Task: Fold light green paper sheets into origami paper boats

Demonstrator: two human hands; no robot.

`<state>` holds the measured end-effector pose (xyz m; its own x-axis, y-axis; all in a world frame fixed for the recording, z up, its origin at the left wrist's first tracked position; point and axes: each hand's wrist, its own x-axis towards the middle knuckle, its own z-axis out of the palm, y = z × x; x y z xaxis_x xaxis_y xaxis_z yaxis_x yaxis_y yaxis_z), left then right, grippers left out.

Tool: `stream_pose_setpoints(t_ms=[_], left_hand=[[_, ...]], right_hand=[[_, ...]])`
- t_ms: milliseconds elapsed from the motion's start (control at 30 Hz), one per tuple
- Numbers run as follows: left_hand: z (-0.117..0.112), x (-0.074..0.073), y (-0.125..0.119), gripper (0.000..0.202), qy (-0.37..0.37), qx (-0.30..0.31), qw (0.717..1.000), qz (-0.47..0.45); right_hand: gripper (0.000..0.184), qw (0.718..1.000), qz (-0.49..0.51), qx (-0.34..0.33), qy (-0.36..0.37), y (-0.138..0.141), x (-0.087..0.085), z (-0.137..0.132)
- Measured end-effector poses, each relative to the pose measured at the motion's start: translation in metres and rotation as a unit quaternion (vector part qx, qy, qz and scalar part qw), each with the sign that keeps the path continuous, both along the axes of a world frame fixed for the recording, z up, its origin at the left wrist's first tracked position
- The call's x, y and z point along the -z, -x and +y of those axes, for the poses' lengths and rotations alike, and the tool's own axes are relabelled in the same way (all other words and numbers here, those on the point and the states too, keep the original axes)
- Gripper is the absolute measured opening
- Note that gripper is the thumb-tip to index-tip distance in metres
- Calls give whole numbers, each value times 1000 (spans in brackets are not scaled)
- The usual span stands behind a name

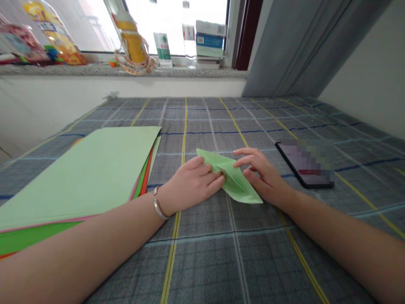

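Note:
A folded piece of light green paper (239, 185) lies slantwise between my two hands, just above or on the checked cloth. Its upper left corner points away and its lower right corner points towards me. My left hand (199, 181), with a silver bangle at the wrist, has its fingers closed on the left and middle part of the paper. At the right edge, my right hand (261, 173) has its fingers apart and slightly bent, the fingertips at the paper's upper edge. Whether they press on it I cannot tell.
A stack of coloured paper sheets (104, 164), light green on top, lies at the left. A smartphone (305, 164) rests at the right. Beyond the checked cloth (202, 253), a windowsill (177, 72) holds bottles, a box (209, 40) and snack bags. A grey curtain (294, 46) hangs at the back right.

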<state>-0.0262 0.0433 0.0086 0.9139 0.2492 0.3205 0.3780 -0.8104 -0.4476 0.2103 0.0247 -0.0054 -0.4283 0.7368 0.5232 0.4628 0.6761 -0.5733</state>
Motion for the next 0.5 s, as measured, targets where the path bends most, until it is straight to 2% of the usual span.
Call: stream_pose_setpoints(t_ms=[167,267,333,500], left_hand=[[-4,0,-2,30,-2,-53,998,18],[-1,1,-1,30,11,-90,996,12],[0,2,0,28,10,-101,995,9],[5,4,2,16,-2,-103,994,-26]], right_hand=[[54,996,-47,-70,16,-5,-2,2],[60,992,-81,-99,5,-7,0,4],[55,991,-94,-95,-3,-6,1,5],[22,991,-129,-17,-7,-2,5,5]])
